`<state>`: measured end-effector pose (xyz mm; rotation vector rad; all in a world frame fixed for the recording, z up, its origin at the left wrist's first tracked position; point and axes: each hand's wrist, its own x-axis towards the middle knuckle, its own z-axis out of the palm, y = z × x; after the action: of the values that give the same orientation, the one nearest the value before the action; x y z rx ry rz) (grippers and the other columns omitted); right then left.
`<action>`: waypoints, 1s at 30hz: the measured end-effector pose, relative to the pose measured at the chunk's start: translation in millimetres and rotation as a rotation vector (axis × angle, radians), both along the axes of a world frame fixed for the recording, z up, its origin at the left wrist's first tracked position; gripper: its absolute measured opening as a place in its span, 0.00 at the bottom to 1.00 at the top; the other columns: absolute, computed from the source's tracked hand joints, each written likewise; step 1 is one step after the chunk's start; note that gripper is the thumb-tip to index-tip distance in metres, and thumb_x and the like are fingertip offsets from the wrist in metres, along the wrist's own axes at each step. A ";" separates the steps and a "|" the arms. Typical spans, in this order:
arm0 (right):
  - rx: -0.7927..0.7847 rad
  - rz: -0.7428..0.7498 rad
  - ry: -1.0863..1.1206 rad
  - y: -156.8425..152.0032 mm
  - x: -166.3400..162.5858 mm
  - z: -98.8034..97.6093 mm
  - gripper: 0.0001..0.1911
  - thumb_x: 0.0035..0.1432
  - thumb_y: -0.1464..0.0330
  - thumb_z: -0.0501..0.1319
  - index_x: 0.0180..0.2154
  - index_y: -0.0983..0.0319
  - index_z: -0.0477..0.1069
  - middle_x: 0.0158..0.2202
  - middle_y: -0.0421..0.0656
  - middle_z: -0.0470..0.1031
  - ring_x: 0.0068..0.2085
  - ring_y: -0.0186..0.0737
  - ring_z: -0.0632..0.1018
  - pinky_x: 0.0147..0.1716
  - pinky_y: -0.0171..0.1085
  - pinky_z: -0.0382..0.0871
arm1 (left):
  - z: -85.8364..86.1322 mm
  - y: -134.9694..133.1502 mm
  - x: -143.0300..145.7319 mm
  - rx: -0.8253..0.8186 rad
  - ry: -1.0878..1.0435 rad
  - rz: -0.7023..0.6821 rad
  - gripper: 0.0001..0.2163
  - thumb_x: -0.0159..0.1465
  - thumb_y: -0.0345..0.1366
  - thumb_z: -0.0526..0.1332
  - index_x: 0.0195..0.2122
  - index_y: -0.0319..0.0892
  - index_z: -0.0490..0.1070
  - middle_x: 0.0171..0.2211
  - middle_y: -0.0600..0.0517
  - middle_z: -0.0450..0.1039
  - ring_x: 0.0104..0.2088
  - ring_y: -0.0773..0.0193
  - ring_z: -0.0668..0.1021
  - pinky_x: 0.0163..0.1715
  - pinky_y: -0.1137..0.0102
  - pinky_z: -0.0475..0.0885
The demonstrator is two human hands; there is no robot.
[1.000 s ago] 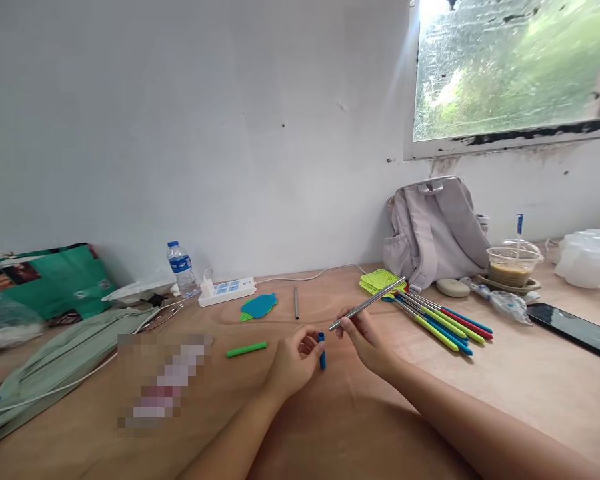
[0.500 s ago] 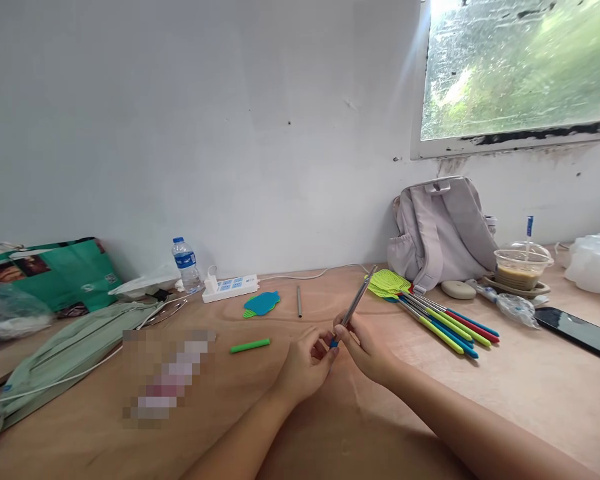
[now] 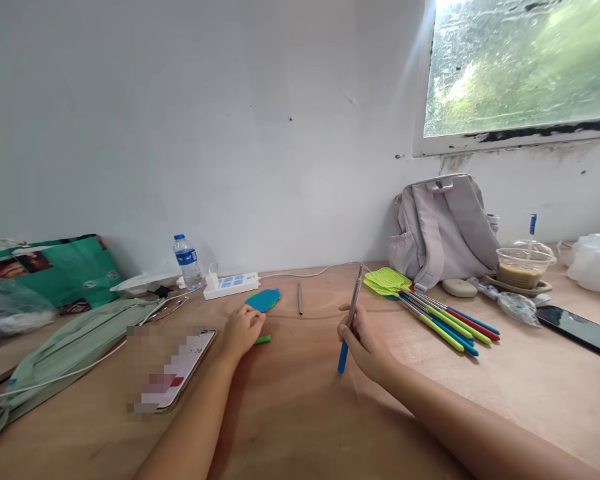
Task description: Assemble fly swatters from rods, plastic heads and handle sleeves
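Observation:
My right hand (image 3: 359, 331) is closed around a fly swatter handle (image 3: 343, 357), a metal rod with a blue grip, held nearly upright with the grip end low over the table. No swatter head is on its top end. My left hand (image 3: 243, 331) reaches forward with bent, parted fingers at the near edge of a blue fly swatter head (image 3: 264, 300); whether the fingertips touch it I cannot tell. A green swatter grip (image 3: 263, 339) lies partly hidden behind this hand. Between the hands and the wall lies a loose metal tube (image 3: 301, 299).
Several fly swatters (image 3: 430, 313) with coloured grips lie by a grey backpack (image 3: 440, 230). A drink cup (image 3: 523, 268) and a black phone (image 3: 580, 327) are at right. At left are a lit phone (image 3: 193, 363), a power strip (image 3: 231, 285) and a water bottle (image 3: 186, 260).
My left hand has let go of the blue grip and moved left and forward to the blue swatter head. My right hand keeps the handle, now tilted more upright.

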<state>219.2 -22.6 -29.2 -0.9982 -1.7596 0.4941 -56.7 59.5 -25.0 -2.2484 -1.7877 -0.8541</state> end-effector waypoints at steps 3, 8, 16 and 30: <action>0.006 -0.023 -0.016 -0.5 4.7 4.8 0.07 0.61 0.67 0.45 0.42 0.59 0.54 0.26 0.36 0.65 0.27 0.34 0.68 0.29 0.34 0.61 | -4.6 7.0 -14.6 -0.054 0.075 0.054 0.17 0.60 0.43 0.48 0.32 0.46 0.75 0.43 0.50 0.71 0.45 0.55 0.71 0.47 0.62 0.63; 0.062 -0.062 -0.024 -0.4 12.1 10.4 0.12 0.64 0.62 0.40 0.34 0.59 0.57 0.24 0.37 0.66 0.26 0.34 0.68 0.28 0.33 0.60 | -3.9 1.6 -5.8 -0.258 0.155 0.062 0.20 0.61 0.47 0.45 0.44 0.49 0.73 0.58 0.52 0.59 0.58 0.51 0.59 0.56 0.57 0.52; 0.123 -0.113 -0.013 1.2 7.3 7.3 0.17 0.64 0.60 0.39 0.32 0.59 0.60 0.26 0.40 0.69 0.27 0.34 0.70 0.27 0.32 0.62 | -2.2 1.3 0.0 -0.455 0.247 0.075 0.26 0.62 0.50 0.39 0.57 0.48 0.59 0.62 0.53 0.47 0.62 0.48 0.48 0.58 0.54 0.42; 0.078 0.033 -0.229 2.0 5.0 -2.8 0.20 0.63 0.60 0.42 0.28 0.61 0.65 0.27 0.42 0.73 0.28 0.34 0.73 0.29 0.33 0.63 | -2.9 -1.3 1.1 -0.322 0.143 0.015 0.25 0.61 0.51 0.42 0.49 0.45 0.70 0.49 0.47 0.64 0.49 0.50 0.67 0.51 0.61 0.59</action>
<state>224.2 -20.6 -32.1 -1.0033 -1.9861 0.3396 -55.6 58.2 -27.9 -2.4067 -1.9899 -0.4118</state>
